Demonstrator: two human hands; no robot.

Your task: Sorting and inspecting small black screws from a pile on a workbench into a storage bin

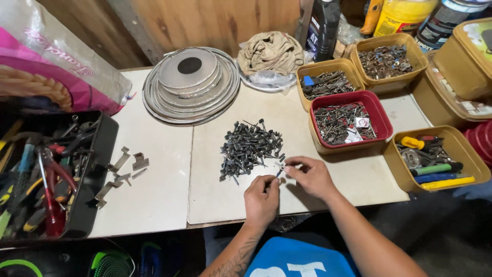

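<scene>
Dark metal screws (251,149) are lying in a loose heap at the centre of the frame, on a white board (230,200) that is serving as the work surface. Just below the heap, the left hand (261,200) is pinching a small screw (278,173) by its lower end, while the right hand (309,177) is closing thumb and forefinger on the upper end of the same piece, so both hands are grasping it together. To the right of the heap, a red tub (379,115) is holding mixed small hardware, with tan tubs around it. At the left edge of the frame, a black tray (97,169) is carrying pliers and other tools, and a few bent metal brackets (123,172) are lying beside it. Stacked round metal lids (190,84) are sitting at the upper centre.
</scene>
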